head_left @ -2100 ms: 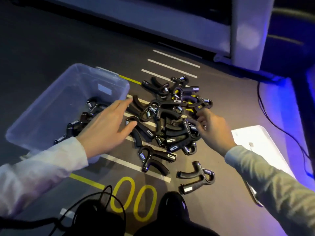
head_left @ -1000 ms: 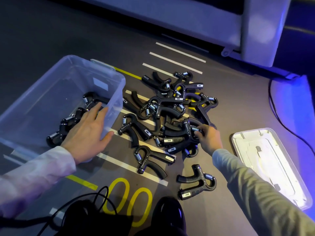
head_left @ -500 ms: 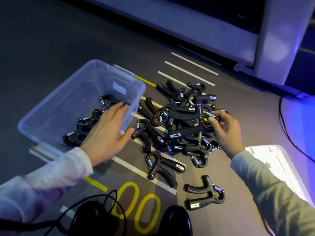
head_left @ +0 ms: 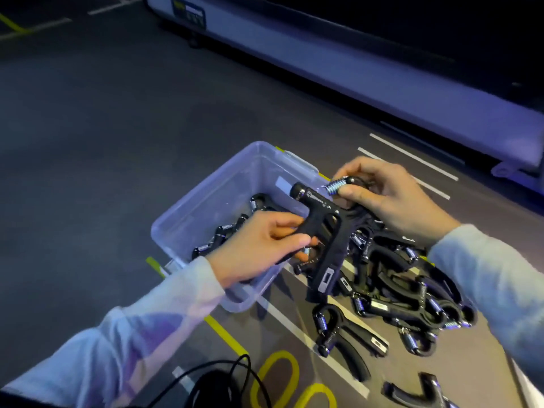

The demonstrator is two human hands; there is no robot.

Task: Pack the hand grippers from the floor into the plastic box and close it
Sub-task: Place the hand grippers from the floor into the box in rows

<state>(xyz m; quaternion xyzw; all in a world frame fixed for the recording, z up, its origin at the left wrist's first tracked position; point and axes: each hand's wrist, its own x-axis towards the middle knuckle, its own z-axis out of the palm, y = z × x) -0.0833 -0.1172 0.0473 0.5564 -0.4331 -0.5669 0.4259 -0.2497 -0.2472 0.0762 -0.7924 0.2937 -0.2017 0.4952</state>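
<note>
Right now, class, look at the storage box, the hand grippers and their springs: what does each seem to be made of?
Box: clear plastic, probably; the grippers inside and the floor show through its glossy walls.
Hand grippers: black, matte handles, likely plastic or rubber; the look leaves that open.
Springs: bright coiled wire with sharp glints, apparently polished metal.

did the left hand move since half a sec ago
Yes. The left hand left the clear plastic box's near rim and moved right toward the floor pile, now gripping a black hand gripper.
</note>
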